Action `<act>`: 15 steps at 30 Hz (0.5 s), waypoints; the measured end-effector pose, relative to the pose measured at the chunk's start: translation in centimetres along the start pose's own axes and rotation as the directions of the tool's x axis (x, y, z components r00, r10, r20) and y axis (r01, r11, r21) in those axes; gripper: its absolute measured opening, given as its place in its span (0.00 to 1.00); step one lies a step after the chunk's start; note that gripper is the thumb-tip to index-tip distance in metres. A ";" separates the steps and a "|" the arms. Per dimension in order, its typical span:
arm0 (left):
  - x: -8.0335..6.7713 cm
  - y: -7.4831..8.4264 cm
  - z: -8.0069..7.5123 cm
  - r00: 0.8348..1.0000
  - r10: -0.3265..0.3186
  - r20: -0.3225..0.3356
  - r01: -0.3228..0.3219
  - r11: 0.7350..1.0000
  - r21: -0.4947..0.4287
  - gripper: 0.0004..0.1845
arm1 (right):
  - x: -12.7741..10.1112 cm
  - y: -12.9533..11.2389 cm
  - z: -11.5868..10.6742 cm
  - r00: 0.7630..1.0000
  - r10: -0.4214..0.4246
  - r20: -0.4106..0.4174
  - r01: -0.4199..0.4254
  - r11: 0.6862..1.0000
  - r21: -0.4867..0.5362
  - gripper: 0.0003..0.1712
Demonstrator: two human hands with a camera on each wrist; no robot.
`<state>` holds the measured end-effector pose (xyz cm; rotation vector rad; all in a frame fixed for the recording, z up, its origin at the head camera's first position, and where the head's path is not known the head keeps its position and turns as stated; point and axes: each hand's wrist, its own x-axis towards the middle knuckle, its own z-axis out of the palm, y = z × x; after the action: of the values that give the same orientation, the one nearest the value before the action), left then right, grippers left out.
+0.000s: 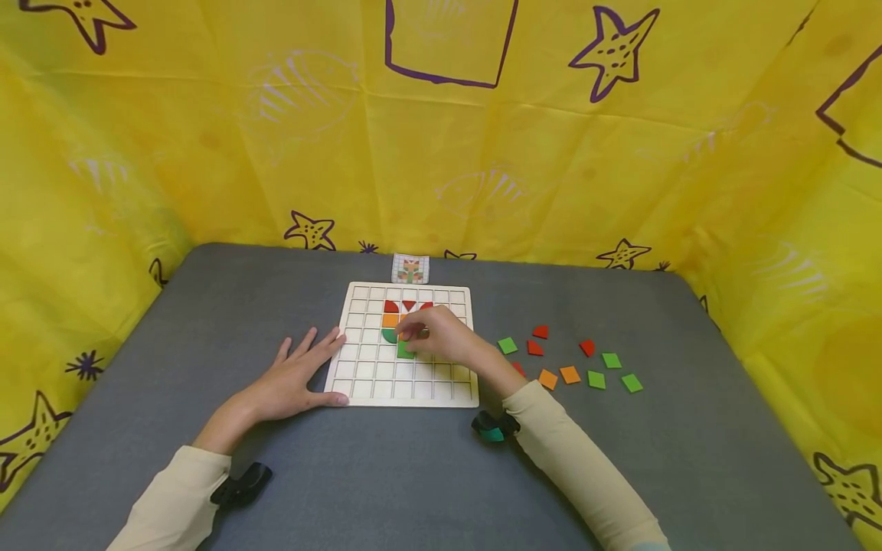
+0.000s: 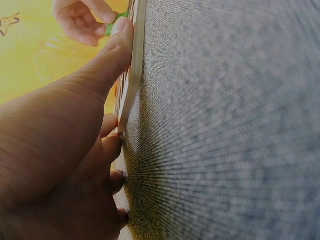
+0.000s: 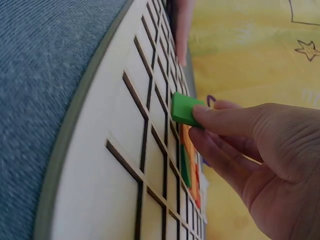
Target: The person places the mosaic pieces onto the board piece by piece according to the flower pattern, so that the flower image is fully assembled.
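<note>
A pale wooden grid board [image 1: 358, 375] lies on the grey table. Red, orange and green tiles [image 1: 390, 313] fill a few upper cells. My right hand [image 1: 413, 338] hovers over the board's middle and pinches a green square tile [image 3: 184, 109] between thumb and fingertips, its edge tilted down onto a cell. My left hand [image 1: 303, 369] lies flat at the board's left edge with fingers straight. Its thumb [image 2: 116, 52] presses along the board's front rim [image 2: 134, 75].
Loose green, red and orange tiles [image 1: 570, 366] are scattered on the table right of the board. A small pattern card [image 1: 410, 268] stands beyond the board's far edge. Yellow starfish-print cloth [image 1: 441, 138] walls the table on three sides.
</note>
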<state>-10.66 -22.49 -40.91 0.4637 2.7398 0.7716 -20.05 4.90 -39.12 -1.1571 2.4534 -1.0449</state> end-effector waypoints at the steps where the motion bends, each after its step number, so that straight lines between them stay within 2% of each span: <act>1: 0.0 0.0 0.0 1.000 0.000 0.000 0.000 1.000 0.000 0.56 | 0.0 0.0 0.1 1.000 0.002 0.003 -0.002 1.000 -0.003 0.12; 15: 0.0 0.1 -0.1 1.000 -0.002 0.003 0.002 1.000 -0.004 0.56 | -0.2 0.1 1.0 0.999 0.033 -0.032 -0.035 0.998 -0.059 0.09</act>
<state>-10.66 -22.47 -40.80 0.4610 2.7356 0.7751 -19.53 4.56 -39.87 -1.1204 2.5353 -0.9945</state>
